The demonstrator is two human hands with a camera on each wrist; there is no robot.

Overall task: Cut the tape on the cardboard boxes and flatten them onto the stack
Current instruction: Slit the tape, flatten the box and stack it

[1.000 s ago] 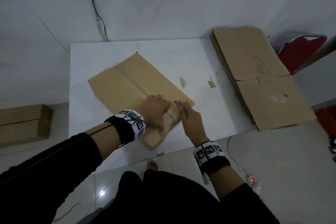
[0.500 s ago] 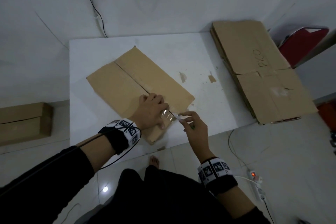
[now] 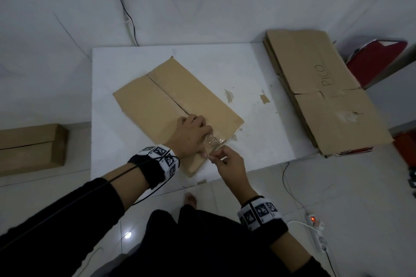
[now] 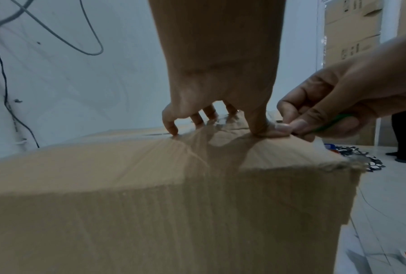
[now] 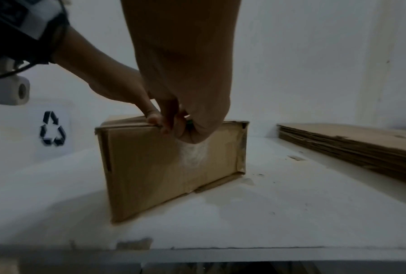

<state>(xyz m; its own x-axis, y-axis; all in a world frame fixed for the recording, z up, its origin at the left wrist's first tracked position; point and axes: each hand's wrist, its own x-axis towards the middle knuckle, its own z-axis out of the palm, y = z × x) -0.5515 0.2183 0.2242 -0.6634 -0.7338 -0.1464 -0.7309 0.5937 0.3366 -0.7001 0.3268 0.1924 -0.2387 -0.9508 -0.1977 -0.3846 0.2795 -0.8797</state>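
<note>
Nearest you, your right hand [image 3: 229,165] hovers at the near end of the cardboard box [image 3: 171,105]. Its thumb and forefinger pinch the loose end of a strip of clear tape [image 3: 213,143], and the other fingers curl around a thin green tool [image 4: 326,123]; what kind of tool cannot be told. The tape stretches from that pinch up onto the top of the box.

Just beyond, your left hand [image 3: 191,134] rests on the box top beside the centre seam. Its fingertips [image 4: 171,128] are spread and press down on the cardboard, the thumb at the near edge where the tape lifts.

The box sits closed on a white table [image 3: 258,141], turned at an angle, its near corner close to the table's front edge.

Farther off on your right, a stack of flattened boxes [image 3: 322,92] lies at the table's right edge, well apart from the box. Small scraps [image 3: 264,99] lie between them.

On the floor far to your left sits another closed box [image 3: 31,148].
</note>
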